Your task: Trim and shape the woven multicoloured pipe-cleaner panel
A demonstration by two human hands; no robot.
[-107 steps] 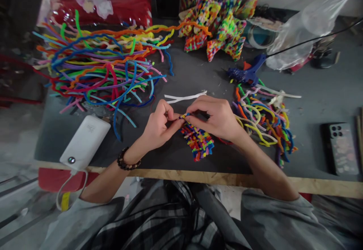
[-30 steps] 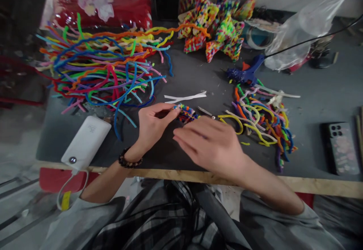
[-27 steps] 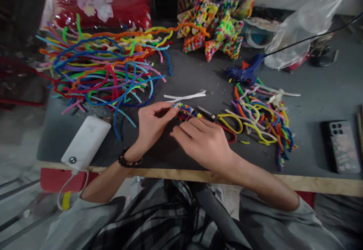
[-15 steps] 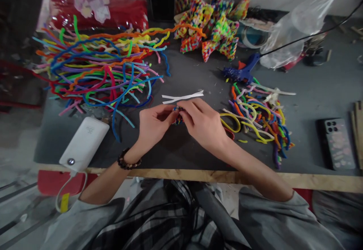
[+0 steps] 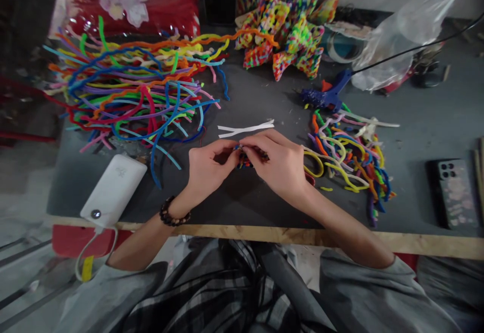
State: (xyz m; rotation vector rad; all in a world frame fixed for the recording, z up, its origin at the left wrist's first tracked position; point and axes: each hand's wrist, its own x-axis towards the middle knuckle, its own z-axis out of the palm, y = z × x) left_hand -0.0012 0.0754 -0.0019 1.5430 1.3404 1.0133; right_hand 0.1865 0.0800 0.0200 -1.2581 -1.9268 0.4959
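Observation:
Between my two hands is a small multicoloured woven pipe-cleaner piece (image 5: 246, 160), mostly covered by my fingers. My left hand (image 5: 209, 168) pinches its left end between thumb and fingertips. From the other side my right hand (image 5: 278, 164) closes on it, fingers over the top. Just beyond the fingertips lie two white strips (image 5: 245, 129), crossed flat on the table. Cut pipe cleaners (image 5: 346, 154) in many colours lie in a loose heap to the right of my right hand.
Long pipe cleaners (image 5: 136, 91) are piled at the left, before a red plastic package (image 5: 166, 13). Finished-looking woven star shapes (image 5: 298, 38) stand at the back. A blue glue gun (image 5: 330, 93) trails a black cable. A white power bank (image 5: 113, 189) and a phone (image 5: 456, 192) flank the work area.
My right hand has shifted slightly right, and more of the woven piece shows beneath its fingers. Both hands still grip it. The whole view has shifted a little.

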